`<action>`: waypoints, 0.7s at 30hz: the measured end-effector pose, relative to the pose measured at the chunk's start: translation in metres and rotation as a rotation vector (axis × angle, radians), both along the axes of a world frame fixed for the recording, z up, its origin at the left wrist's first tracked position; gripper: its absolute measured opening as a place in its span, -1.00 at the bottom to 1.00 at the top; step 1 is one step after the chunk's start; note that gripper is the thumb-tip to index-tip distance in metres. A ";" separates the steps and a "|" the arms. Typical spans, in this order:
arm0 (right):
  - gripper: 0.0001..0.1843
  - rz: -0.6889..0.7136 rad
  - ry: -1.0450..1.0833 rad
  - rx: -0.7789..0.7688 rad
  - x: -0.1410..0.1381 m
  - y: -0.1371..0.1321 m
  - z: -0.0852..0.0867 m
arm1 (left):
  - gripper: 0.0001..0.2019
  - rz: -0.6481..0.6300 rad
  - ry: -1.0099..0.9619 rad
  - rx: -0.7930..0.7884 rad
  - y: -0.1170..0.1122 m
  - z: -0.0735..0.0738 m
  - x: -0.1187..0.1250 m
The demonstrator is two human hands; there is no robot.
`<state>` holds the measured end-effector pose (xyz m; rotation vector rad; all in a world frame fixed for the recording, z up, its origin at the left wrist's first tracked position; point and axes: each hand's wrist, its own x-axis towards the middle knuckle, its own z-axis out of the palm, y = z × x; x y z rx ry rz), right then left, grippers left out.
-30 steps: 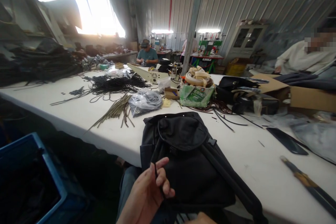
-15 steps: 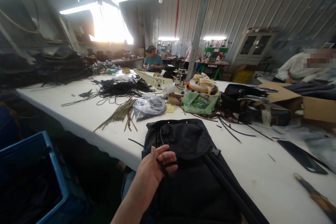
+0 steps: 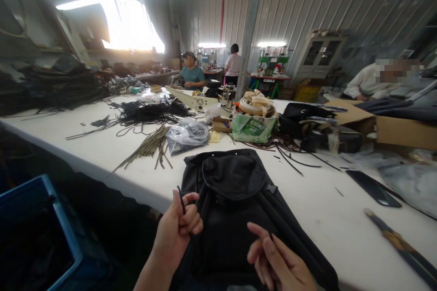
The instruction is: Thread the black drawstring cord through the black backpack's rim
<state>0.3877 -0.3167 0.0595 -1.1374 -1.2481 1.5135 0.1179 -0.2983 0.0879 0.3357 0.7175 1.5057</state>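
A black fabric bag [image 3: 235, 241] lies flat on the white table in front of me, its rounded flap [image 3: 235, 175] toward the far end. Over the bag's left edge, my left hand [image 3: 180, 223] is closed, with a short black cord [image 3: 181, 200] pinched by the thumb and sticking up. My right hand [image 3: 278, 259] is above the bag's lower right part, thumb and fingers pressed together. A thin dark piece shows between those fingers, too small to make out. A buckle [image 3: 271, 188] sits on a strap at the bag's right side.
Beyond the bag are olive cords [image 3: 145, 148], a clear plastic bag [image 3: 187, 134], black cords [image 3: 150, 113] and a green box [image 3: 255, 126] with rolled tape. A phone [image 3: 373, 188] and a long dark-handled tool [image 3: 399, 241] lie right. A blue bin [image 3: 61, 223] stands left. Co-workers are farther back.
My right hand has come into view over the bag. My left hand has moved left and its fingers have closed more, the cord now upright. The view has shifted slightly right.
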 end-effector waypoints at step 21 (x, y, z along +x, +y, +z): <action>-0.60 0.528 -0.591 0.375 -0.053 0.000 -0.022 | -0.63 0.018 0.010 0.048 -0.017 -0.015 0.045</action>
